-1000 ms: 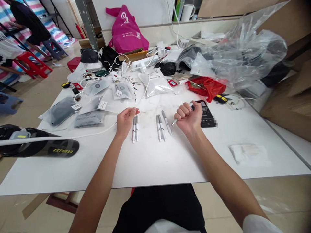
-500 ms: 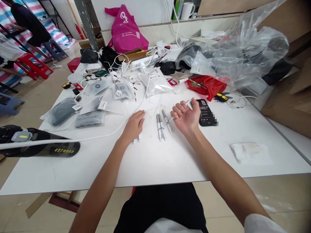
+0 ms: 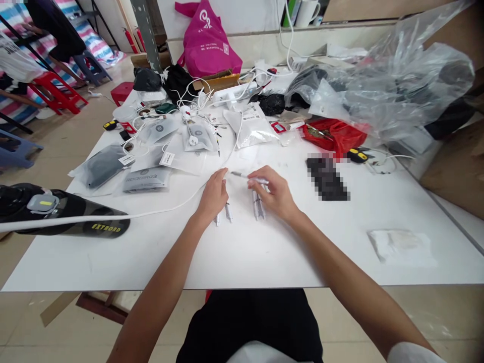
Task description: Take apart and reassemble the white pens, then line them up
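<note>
My right hand (image 3: 275,194) is palm down over the white table (image 3: 264,247) and pinches a grey-and-white pen (image 3: 249,177) that points left, level above the table. My left hand (image 3: 214,194) lies beside it, fingers stretched flat over two similar pens (image 3: 224,216) whose ends stick out under the palm. Two more pens (image 3: 257,206) lie side by side under my right hand's fingers. The pen tip almost reaches my left fingertips.
A blurred black phone (image 3: 327,178) lies right of my hands. Plastic-bagged goods (image 3: 147,177), white cables and a power strip crowd the far left. A red bag (image 3: 335,135) and clear plastic sheeting (image 3: 393,85) sit at the back right, a black device (image 3: 64,219) at the left, a folded tissue (image 3: 403,247) at the right.
My right hand turned palm down and moved left, swinging its pen level toward my left hand. My left hand went from holding the two pens to lying flat over them. The camera shifted a little.
</note>
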Motion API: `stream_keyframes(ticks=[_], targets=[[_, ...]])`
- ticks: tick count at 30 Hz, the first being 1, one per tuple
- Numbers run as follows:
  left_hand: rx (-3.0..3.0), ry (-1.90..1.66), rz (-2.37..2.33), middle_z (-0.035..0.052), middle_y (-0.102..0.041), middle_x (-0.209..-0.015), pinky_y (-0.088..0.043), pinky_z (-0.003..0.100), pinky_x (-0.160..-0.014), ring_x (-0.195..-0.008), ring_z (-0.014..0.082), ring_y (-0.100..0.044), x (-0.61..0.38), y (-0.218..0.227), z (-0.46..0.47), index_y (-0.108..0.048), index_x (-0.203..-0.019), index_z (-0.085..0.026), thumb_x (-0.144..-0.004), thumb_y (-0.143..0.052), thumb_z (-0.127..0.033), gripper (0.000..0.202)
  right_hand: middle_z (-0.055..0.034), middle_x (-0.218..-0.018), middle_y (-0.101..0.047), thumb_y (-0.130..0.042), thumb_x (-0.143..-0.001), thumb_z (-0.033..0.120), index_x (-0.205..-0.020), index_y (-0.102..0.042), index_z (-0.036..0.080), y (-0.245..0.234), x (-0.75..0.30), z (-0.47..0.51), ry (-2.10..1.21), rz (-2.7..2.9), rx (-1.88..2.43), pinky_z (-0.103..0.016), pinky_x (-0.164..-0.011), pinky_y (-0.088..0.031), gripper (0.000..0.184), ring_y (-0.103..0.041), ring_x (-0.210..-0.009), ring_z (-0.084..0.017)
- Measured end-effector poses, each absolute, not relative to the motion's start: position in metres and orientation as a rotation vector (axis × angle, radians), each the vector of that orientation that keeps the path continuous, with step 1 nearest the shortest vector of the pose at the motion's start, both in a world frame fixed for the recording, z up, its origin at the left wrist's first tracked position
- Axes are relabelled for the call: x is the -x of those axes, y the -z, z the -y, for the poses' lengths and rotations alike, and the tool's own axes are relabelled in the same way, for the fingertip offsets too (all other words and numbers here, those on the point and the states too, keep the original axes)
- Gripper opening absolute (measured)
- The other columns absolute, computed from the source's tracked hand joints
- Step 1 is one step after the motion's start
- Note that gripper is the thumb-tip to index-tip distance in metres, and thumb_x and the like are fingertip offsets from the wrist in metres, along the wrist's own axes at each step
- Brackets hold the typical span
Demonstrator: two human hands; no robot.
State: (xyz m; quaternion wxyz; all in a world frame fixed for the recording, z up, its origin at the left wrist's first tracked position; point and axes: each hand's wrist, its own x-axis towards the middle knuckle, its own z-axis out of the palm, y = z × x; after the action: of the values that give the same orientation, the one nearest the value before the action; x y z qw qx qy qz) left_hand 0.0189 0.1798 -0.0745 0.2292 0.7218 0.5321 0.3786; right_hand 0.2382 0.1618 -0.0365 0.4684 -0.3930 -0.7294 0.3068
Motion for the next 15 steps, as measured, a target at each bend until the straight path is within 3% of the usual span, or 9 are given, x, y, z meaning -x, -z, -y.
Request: stream_keyframes(ticks=[4, 10, 15], targets=[[-1.937, -1.092, -1.469, 0.0180, -0.066, -0.148, -0.044, 0.053, -0.124, -0.142, 0.0304, -0.060, -0.015, 0.072, -0.181, -0.062, -0.145, -0.017, -0.107, -0.040, -0.021, 0.044, -0.0117, -0.113, -0.069, -0.048, -0.111, 0.042, -0.118, -0.071, 0.025, 0.048, -0.233, -0.153, -0.453, 2.320, 0.896, -0.041, -0.086, -0.051, 0.030, -0.066, -0.094, -0.023], [-2.023, -1.094, -1.388, 0.0153, -0.068, -0.148, -0.042, 0.052, -0.126, -0.144, 0.0306, -0.060, -0.018, 0.075, -0.181, -0.068, -0.139, -0.019, -0.109, -0.049, -0.036, 0.039, -0.0137, -0.112, -0.071, -0.061, -0.100, 0.065, -0.122, -0.068, 0.019, 0.049, -0.220, -0.143, -0.324, 2.580, 0.705, -0.044, -0.088, -0.046, 0.052, -0.063, -0.098, -0.029], [-2.057, -1.037, -1.339, 0.0144, -0.064, -0.154, -0.039, 0.053, -0.130, -0.150, 0.0302, -0.056, -0.018, 0.076, -0.181, -0.073, -0.135, -0.019, -0.106, -0.054, -0.034, 0.037, -0.0133, -0.107, -0.068, -0.053, -0.107, 0.050, -0.112, -0.067, 0.020, 0.040, -0.237, -0.155, -0.179, 2.523, 0.956, -0.043, -0.087, -0.044, 0.034, -0.058, -0.098, -0.029]])
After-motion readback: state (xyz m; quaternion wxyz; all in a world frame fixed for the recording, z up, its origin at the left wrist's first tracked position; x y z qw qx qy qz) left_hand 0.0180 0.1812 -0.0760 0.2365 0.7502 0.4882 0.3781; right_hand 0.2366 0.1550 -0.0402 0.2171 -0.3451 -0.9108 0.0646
